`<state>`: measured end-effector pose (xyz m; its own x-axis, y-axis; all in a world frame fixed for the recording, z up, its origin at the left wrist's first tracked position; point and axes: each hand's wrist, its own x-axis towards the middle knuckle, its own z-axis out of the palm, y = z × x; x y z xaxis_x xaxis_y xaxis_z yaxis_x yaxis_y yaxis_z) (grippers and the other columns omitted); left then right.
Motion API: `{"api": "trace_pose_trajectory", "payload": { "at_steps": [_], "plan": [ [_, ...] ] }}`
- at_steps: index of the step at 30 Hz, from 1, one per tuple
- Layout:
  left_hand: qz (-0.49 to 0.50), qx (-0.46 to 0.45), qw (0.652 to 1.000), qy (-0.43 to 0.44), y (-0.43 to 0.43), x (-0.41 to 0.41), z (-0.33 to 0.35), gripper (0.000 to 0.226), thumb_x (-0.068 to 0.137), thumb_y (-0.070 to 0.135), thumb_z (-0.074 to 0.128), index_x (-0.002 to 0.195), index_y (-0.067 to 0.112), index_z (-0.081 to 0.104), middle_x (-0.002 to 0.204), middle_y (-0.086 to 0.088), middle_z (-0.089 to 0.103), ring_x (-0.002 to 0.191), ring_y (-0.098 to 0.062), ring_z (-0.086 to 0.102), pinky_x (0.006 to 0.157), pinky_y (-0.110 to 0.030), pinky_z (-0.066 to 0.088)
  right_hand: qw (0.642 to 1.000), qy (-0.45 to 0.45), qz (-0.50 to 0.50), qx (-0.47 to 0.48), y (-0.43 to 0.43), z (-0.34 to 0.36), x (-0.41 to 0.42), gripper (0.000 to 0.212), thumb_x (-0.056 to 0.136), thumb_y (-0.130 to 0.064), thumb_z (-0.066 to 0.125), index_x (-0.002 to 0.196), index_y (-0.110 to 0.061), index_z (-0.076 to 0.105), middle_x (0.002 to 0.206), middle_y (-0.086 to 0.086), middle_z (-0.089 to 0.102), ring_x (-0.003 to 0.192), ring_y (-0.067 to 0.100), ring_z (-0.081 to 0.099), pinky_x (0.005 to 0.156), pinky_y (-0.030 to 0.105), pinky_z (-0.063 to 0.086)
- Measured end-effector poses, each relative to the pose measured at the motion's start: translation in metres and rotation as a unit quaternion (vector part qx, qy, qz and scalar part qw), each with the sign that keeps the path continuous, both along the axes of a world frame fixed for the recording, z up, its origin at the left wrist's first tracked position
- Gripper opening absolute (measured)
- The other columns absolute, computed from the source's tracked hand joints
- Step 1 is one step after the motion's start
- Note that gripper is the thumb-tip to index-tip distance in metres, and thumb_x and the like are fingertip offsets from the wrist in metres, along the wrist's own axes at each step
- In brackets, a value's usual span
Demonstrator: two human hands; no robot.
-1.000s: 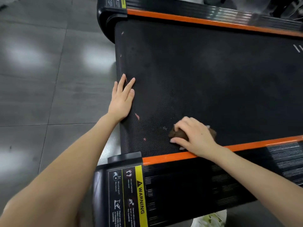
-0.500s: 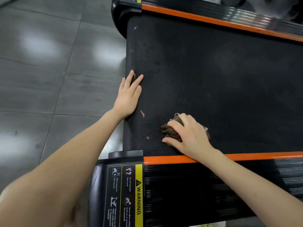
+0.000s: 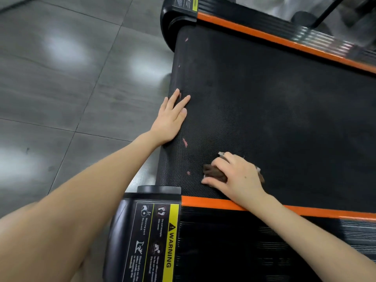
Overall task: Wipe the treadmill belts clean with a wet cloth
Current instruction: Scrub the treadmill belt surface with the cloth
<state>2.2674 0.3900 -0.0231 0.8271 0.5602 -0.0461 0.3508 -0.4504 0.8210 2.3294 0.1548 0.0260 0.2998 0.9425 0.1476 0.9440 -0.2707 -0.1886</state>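
The black treadmill belt [image 3: 274,110] fills the upper right of the view, its textured weave running between two orange side strips, the near strip [image 3: 203,201] just below the right hand and the far strip [image 3: 284,42] along the top right. The brown cloth [image 3: 214,173] lies bunched on the belt near its lower left corner, close to the near orange strip. The right hand [image 3: 236,178] is pressed down over the cloth, fingers curled around its top and thumb stretched along the belt on the near side; the grip is clenched on the cloth, with a dark wad showing ahead of the knuckles and a paler edge of fabric peeking out at both sides of the hand. The right forearm crosses the near orange strip and the ribbed black side rail [image 3: 264,251].

The left hand [image 3: 172,119] lies flat on the rear edge of the belt, palm down, fingers straight and slightly spread, its grip released and holding nothing. It sits well apart from the cloth, farther up the belt's end. A few small reddish flecks [image 3: 184,142] dot the weave between the two hands.

At the near corner, a black end cap carries a warning label [image 3: 158,239] with a yellow band and small pictograms. Grey floor tiles [image 3: 61,88] with soft light reflections spread to the left of the machine.
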Motion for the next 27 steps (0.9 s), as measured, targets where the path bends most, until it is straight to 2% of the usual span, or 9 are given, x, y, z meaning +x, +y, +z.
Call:
{"api": "trace_pose_trajectory", "payload": {
  "at_steps": [3, 6, 8, 11, 16, 18, 22, 25, 27],
  "plan": [
    [-0.012, -0.023, 1.0, 0.016, 0.001, 0.002, 0.006, 0.044, 0.104, 0.023, 0.029, 0.148, 0.026, 0.025, 0.159, -0.001, 0.0, 0.146, -0.027, -0.005, 0.116, -0.031, -0.005, 1.0, -0.022, -0.003, 0.001, 0.038, 0.0, 0.011, 0.051, 0.082, -0.068, 0.045, 0.085, -0.019, 0.061, 0.083, 0.001, 0.056, 0.074, 0.021, 0.058, 0.053, 0.03, 0.044],
    [-0.041, -0.067, 0.997, 0.023, 0.006, 0.001, 0.015, 0.047, 0.103, 0.013, 0.032, 0.148, 0.021, 0.022, 0.159, -0.003, -0.005, 0.146, -0.021, -0.006, 0.115, -0.028, -0.008, 0.992, -0.006, -0.125, 0.009, 0.093, 0.0, 0.016, 0.047, 0.083, -0.065, 0.051, 0.092, -0.02, 0.059, 0.088, 0.003, 0.057, 0.081, 0.025, 0.058, 0.059, 0.029, 0.035],
    [-0.044, -0.19, 0.981, -0.016, 0.012, -0.006, 0.021, 0.053, 0.099, 0.004, 0.039, 0.148, 0.02, 0.028, 0.159, 0.004, 0.0, 0.145, -0.012, 0.0, 0.117, -0.026, 0.005, 0.989, 0.004, -0.143, 0.022, 0.101, -0.001, 0.009, 0.044, 0.082, -0.063, 0.056, 0.09, -0.02, 0.059, 0.087, 0.003, 0.057, 0.081, 0.026, 0.058, 0.06, 0.029, 0.032],
    [0.019, -0.326, 0.943, -0.072, 0.016, -0.023, 0.019, 0.066, 0.091, -0.004, 0.052, 0.146, 0.024, 0.031, 0.154, 0.015, 0.02, 0.139, 0.0, 0.017, 0.104, -0.01, 0.023, 0.999, 0.011, -0.025, 0.03, 0.063, 0.0, -0.014, 0.044, 0.079, -0.063, 0.052, 0.082, -0.02, 0.058, 0.083, 0.001, 0.055, 0.077, 0.024, 0.058, 0.056, 0.031, 0.041],
    [0.114, -0.399, 0.904, -0.099, 0.007, -0.034, 0.003, 0.079, 0.087, 0.011, 0.065, 0.151, 0.015, 0.017, 0.153, 0.004, 0.028, 0.136, -0.008, 0.032, 0.112, -0.026, 0.028, 0.999, 0.011, 0.044, 0.025, 0.044, -0.007, -0.02, 0.04, 0.079, -0.062, 0.051, 0.082, -0.023, 0.063, 0.081, -0.002, 0.057, 0.073, 0.019, 0.058, 0.053, 0.033, 0.048],
    [0.114, -0.416, 0.895, -0.109, 0.004, -0.033, 0.001, 0.071, 0.088, 0.011, 0.063, 0.149, 0.011, 0.025, 0.145, 0.007, 0.04, 0.125, -0.006, 0.045, 0.105, -0.023, 0.038, 0.999, -0.011, 0.001, 0.047, 0.076, -0.009, -0.011, 0.039, 0.078, -0.061, 0.054, 0.081, -0.022, 0.062, 0.079, 0.0, 0.054, 0.071, 0.022, 0.057, 0.052, 0.03, 0.043],
    [0.109, -0.399, 0.906, -0.089, 0.003, -0.032, 0.003, 0.067, 0.09, 0.021, 0.063, 0.148, 0.021, 0.03, 0.144, 0.012, 0.042, 0.123, -0.005, 0.048, 0.097, -0.026, 0.042, 0.993, -0.004, -0.105, 0.062, 0.121, -0.007, -0.002, 0.035, 0.078, -0.055, 0.066, 0.082, -0.02, 0.061, 0.083, 0.001, 0.056, 0.076, 0.025, 0.058, 0.057, 0.028, 0.035],
    [0.12, -0.419, 0.894, -0.098, 0.001, -0.033, 0.003, 0.066, 0.088, 0.02, 0.065, 0.146, 0.022, 0.034, 0.131, 0.019, 0.051, 0.104, 0.005, 0.058, 0.1, -0.03, 0.044, 0.997, 0.007, -0.035, 0.07, 0.082, -0.009, -0.023, 0.036, 0.075, -0.059, 0.059, 0.077, -0.023, 0.061, 0.088, 0.001, 0.061, 0.08, 0.024, 0.06, 0.059, 0.029, 0.043],
    [0.123, -0.43, 0.889, -0.102, 0.002, -0.033, 0.002, 0.066, 0.087, 0.02, 0.066, 0.145, 0.021, 0.036, 0.128, 0.02, 0.052, 0.106, 0.002, 0.059, 0.103, -0.032, 0.044, 0.997, 0.025, 0.018, 0.066, 0.052, -0.01, -0.036, 0.038, 0.076, -0.06, 0.054, 0.076, -0.024, 0.063, 0.085, -0.001, 0.06, 0.078, 0.021, 0.06, 0.059, 0.03, 0.047]
  ]
}}
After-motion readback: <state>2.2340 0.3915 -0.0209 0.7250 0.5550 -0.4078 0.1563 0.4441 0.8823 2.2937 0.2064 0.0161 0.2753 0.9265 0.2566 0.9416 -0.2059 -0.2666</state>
